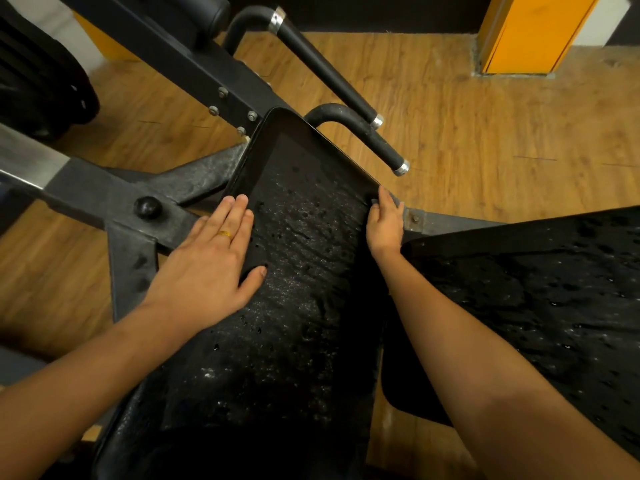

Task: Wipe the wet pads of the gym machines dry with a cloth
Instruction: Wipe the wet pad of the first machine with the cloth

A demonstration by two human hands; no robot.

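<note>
A long black pad (291, 143) runs away from me, smooth at its far end. A black wrinkled cloth (304, 258), speckled with wet spots, lies spread over the rest of it. My left hand (211, 258) lies flat on the cloth's left edge, fingers straight, a gold ring on one finger. My right hand (384, 223) is at the pad's right edge, where its fingers curl over the cloth's far right corner. A second black pad (540, 292), dotted with water drops, lies to the right of my right forearm.
Two black padded handles (325, 67) (377, 140) with chrome ends stick out beyond the pad. The machine's black steel frame (145, 206) crosses on the left over a wooden floor (485, 140). An orange column (530, 32) stands at the back right.
</note>
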